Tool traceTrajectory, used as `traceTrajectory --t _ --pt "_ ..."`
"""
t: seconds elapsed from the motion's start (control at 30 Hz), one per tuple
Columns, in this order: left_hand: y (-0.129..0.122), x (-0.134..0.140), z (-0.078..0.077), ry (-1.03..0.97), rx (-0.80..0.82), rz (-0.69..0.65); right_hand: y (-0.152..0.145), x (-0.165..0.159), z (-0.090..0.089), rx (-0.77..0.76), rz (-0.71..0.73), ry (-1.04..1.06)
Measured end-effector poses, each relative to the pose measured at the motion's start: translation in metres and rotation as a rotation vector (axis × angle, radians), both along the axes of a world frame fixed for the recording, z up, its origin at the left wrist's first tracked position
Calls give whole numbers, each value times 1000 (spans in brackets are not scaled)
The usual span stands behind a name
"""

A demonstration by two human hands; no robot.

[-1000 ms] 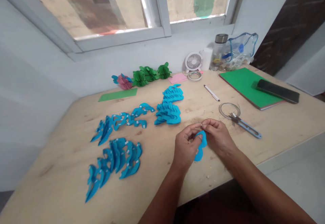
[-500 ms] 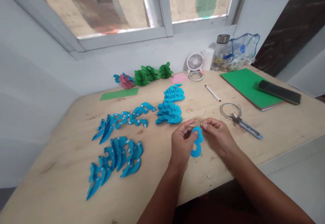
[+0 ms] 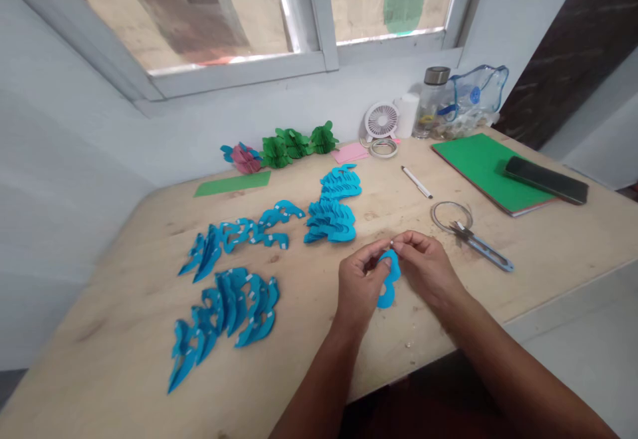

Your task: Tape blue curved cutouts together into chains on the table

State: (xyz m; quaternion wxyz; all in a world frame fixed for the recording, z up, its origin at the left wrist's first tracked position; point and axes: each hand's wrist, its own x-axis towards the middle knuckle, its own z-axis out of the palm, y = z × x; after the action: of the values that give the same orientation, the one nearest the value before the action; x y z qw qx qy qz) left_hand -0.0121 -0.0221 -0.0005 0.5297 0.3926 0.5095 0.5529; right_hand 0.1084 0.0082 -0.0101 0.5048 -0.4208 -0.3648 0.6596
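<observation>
Blue paper cut-out at dial centre, 12 o'clock towards the window; cannot tell whether its lower lobe touches the bench. Left hand: closed on the cut-out, thumb across its face. Right hand: thumb and forefinger pinched on a pale bit at the cut-out's upper edge; contact between bit and paper too small to tell.

Step in hand (judgement): fine fingertip work at that edge, apparently setting the bit on the paper; white squares on the other blue pieces suggest as much. Next move, judged, calls for a steady left hold, the bit lined up with the edge, and a light right-hand release that does not drag the thin paper.

Surroundings, near to far. At 8 o'clock, a lower row of folded blue pieces bearing white squares. At 3, snips, tips at the near side of a thin ring at 2. At 9, an upper row of blue strips, also with white squares. At 10, folded blue stacks. At 1, a white pen. At 11, by the wall, green paper shapes. At 12, a small fan.
</observation>
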Motion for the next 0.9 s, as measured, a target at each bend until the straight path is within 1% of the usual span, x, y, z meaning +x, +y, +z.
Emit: traceTrajectory --t 0.27,0.63,0.77,0.9 --pt "1 -1 -4 59 46 -32 1 1 -3 7 7 28" --pt "-2 2 1 230 100 -2 1 0 -4 -19 -25 4" --pt "-3 2 4 319 165 5 2 0 -5 -24 -9 39" --pt "-4 4 1 418 239 17 2 0 -5 -32 -3 66"
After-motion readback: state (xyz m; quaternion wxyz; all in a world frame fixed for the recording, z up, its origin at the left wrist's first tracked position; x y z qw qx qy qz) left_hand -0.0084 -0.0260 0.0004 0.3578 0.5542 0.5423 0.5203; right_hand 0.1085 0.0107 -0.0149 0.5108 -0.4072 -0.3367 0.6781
